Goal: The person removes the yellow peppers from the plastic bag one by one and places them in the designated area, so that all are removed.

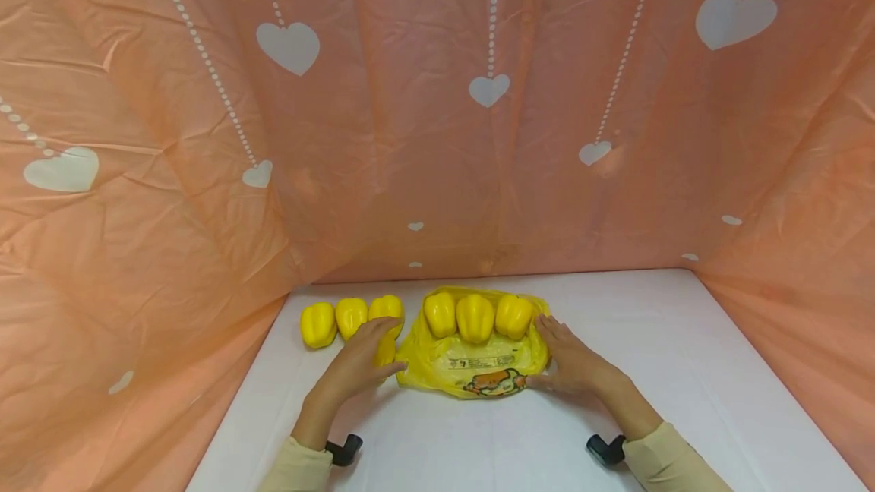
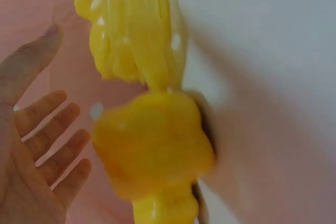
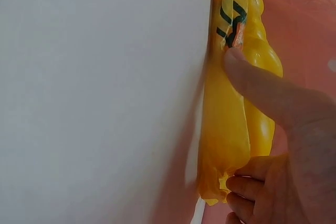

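Observation:
A yellow plastic bag (image 1: 478, 367) with printed text and a cartoon figure lies on the table. Three yellow bell peppers (image 1: 475, 317) sit in a row at its far part; whether they lie inside or on top, I cannot tell. My right hand (image 1: 577, 363) touches the bag's right side, fingers along the edge and thumb (image 3: 252, 80) against its front. My left hand (image 1: 355, 363) hovers left of the bag, fingers spread and holding nothing. Beneath it, partly hidden, a bell pepper (image 2: 155, 142) rests close to the bag's left edge.
Three more yellow bell peppers (image 1: 352, 317) stand in a row at the table's back left. The white table (image 1: 437, 446) ends at an orange curtain (image 1: 437, 173) with white hearts, which also hangs at both sides. A black wrist mount (image 1: 606, 449) shows under each forearm.

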The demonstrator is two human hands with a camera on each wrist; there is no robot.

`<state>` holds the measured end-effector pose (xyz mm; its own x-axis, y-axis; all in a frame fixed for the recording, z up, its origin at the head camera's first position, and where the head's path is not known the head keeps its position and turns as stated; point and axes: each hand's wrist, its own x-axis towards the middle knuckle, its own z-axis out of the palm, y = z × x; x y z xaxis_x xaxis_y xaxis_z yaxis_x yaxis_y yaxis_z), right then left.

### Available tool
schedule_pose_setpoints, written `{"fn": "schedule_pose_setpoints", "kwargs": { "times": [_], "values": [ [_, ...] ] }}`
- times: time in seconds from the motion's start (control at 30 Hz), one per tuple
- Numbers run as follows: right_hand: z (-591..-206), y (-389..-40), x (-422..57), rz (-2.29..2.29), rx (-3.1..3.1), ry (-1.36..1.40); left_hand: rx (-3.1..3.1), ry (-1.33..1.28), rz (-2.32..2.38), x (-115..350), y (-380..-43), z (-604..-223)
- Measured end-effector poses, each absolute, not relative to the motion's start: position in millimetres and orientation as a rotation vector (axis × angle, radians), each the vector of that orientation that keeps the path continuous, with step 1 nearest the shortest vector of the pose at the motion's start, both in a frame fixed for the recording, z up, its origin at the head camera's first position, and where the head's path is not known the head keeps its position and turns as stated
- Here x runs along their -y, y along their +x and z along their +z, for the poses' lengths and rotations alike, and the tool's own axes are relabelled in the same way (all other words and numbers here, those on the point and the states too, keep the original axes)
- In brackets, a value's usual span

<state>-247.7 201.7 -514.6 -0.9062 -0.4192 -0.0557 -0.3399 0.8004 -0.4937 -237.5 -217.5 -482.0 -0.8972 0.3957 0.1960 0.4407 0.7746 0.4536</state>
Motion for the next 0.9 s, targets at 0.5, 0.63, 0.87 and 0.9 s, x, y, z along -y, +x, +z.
{"fn": "schedule_pose_setpoints", "kwargs": {
  "times": [0.5,0.63,0.87,0.9],
  "values": [
    [-515,-248,-203,-0.726,-2.820,-0.574,2.888,-0.832,-0.746,162,-251,-473],
    [-516,-248,-203,-0.732,-2.827,-0.590,2.864,-0.896,-0.738,148,-256,-470],
    [-515,-247,-202,-0.731,-2.821,-0.584,2.893,-0.926,-0.706,126,-266,-467],
    [-514,-246,-202,-0.729,-2.821,-0.581,2.896,-0.925,-0.705,123,-268,-466]
  ]
}}
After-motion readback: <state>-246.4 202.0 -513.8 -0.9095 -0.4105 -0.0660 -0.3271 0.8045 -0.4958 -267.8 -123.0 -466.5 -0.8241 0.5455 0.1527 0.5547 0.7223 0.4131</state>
